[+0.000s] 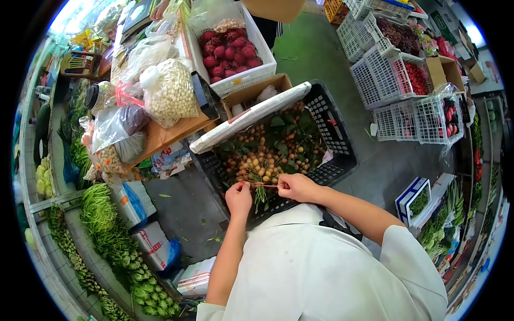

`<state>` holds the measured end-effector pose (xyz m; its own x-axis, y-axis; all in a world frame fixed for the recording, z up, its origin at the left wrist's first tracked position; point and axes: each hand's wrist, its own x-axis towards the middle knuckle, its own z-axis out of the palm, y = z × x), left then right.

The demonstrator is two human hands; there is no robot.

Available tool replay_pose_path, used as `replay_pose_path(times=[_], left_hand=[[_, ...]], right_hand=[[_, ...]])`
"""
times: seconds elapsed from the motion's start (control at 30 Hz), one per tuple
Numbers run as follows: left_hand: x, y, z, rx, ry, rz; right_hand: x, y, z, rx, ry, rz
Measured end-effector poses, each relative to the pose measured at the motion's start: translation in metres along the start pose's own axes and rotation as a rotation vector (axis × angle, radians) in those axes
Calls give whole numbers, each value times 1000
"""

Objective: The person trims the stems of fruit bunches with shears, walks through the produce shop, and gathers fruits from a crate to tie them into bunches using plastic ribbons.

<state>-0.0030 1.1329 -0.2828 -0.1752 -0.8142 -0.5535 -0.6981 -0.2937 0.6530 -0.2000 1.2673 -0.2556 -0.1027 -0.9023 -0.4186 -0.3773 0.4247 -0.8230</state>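
Note:
Between my two hands a thin red tie [266,185] is stretched over the stems [261,193] of a bunch of round, yellow-brown fruit [262,165]. My left hand [239,198] is closed on the tie's left end, close against the stems. To the right, my right hand [295,187] pinches its other end in a fist. The bunch lies at the near side of a black plastic crate [342,140], which holds more of this fruit among green leaves. A white foam board [249,119] leans along the crate's far left side.
Dark red fruit fills a white crate [266,68] beyond the foam board. Bagged goods [170,96] stand on a wooden table [160,140] at the left. White crates [385,85] are stacked at the right. Green vegetables [101,214] line the left shelf. Part of another person's hand [159,10] shows at the top.

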Motion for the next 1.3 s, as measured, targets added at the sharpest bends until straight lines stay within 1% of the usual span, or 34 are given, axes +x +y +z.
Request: replay_pose_path(times=[0.03, 0.07, 0.1, 0.17, 0.2, 0.27, 0.3, 0.37, 0.4, 0.47, 0.5, 0.57, 0.63, 0.7, 0.73, 0.77, 0.83, 0.87, 0.93, 0.97, 1.0, 1.03, 1.07, 1.1, 1.13, 1.17, 1.2, 1.23, 1.27, 1.3], left_hand=[[2, 0, -1, -30, -97, -59], [0, -1, -2, 7, -77, 45], [3, -4, -1, 4, -73, 45], [9, -2, -5, -11, -182, 48], [9, 3, -10, -14, -177, 48], [9, 20, -19, -535, -412, -373], [8, 28, -20, -540, -410, -369], [3, 41, -19, -592, -426, -283], [3, 42, -16, -595, -425, -278], [4, 43, -10, -621, -501, -260], [5, 43, -9, -622, -505, -253], [5, 39, -6, -538, -550, -166], [8, 30, -5, -488, -568, -115], [6, 26, -6, -385, -526, 19], [4, 24, -6, -386, -527, 20], [2, 21, -5, -422, -513, 56], [2, 17, -3, -462, -497, 92], [2, 14, -1, -445, -483, 118], [1, 10, 1, -430, -465, 142], [0, 10, 2, -469, -452, 99], [1, 9, 3, -509, -440, 59], [1, 9, 3, -514, -438, 63], [0, 8, 4, -522, -431, 30], [-1, 9, 5, -531, -427, 6], [-2, 12, 4, -468, -400, 27], [3, 4, 6, -497, -426, 15], [3, 2, 5, -480, -427, 24], [3, 2, 6, -470, -421, 25], [12, -12, 12, -511, -431, 47], [9, -4, 8, -424, -407, 28]], right_hand=[[0, 4, 1, -4, 40, 7], [1, 5, 0, -7, 77, 11], [2, 5, 0, -10, 74, 7], [5, 3, -1, -41, 125, -37], [7, 0, -2, -43, 123, -42], [8, -8, -6, 27, 148, 10], [9, -14, -9, 22, 147, 5], [12, -28, -16, -31, 81, -2], [14, -38, -20, -34, 82, -5], [19, -57, -27, -13, -12, -28], [24, -60, -26, -18, -6, -30], [35, -63, -24, 70, -37, -23], [48, -61, -20, 111, -9, -8], [58, -61, -20, 277, 16, 203], [64, -60, -18, 361, -14, 298], [68, -56, -15, 360, -14, 297], [73, -47, -9, 691, -33, 449], [70, -52, -11, 687, -37, 448], [59, -67, -18, 1012, -71, 333], [58, -64, -16, 1007, -75, 333], [57, -57, -10, 830, -8, 216], [56, -49, -5, 651, 59, 99], [56, -33, 4, 411, 128, -76], [50, -38, 4, 330, 113, -49], [41, -42, -1, 95, 96, -70], [41, -31, 7, 50, 118, -153], [38, -29, 11, -25, 115, -153], [40, -23, 16, -30, 118, -164], [39, -24, 18, -36, 139, -159], [39, -23, 20, -84, 185, -219]])
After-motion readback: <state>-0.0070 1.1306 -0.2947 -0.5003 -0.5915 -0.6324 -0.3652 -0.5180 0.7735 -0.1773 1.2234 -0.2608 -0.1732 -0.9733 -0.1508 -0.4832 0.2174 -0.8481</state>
